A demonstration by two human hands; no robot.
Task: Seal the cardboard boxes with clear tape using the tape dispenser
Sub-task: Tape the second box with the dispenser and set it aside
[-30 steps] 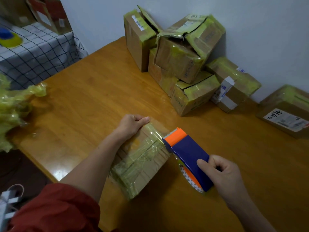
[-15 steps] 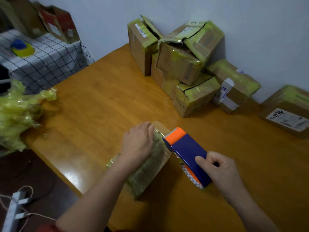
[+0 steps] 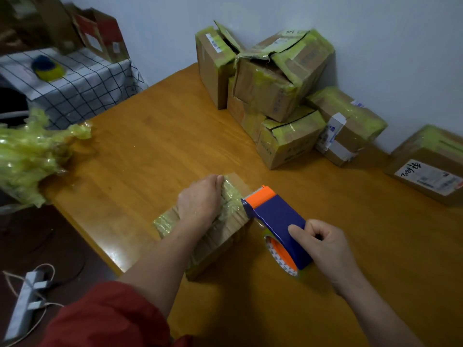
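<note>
Mid-seal, box (image 3: 220, 244) near the front edge of the surface (image 3: 150, 151): left grip (image 3: 200, 200) pressing down on it, right grip (image 3: 325, 246) clenched round the tape dispenser (image 3: 275, 219), nose at the box's right side; next move likely calls for tilting it to cut free.

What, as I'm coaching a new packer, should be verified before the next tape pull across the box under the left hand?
1. Box steadied: the left hand rests on top of the box, which lies flat on the table. Ok.
2. Dispenser grip: the right hand grips the tape dispenser at its rear. Ok.
3. Cutter position: the orange end sits at the box's right edge. Ok.
4. Tape stuck to the box: the clear strip cannot be made out. Cannot tell.
5. Roll loaded: the tape roll sits in the dispenser. Ok.
</note>
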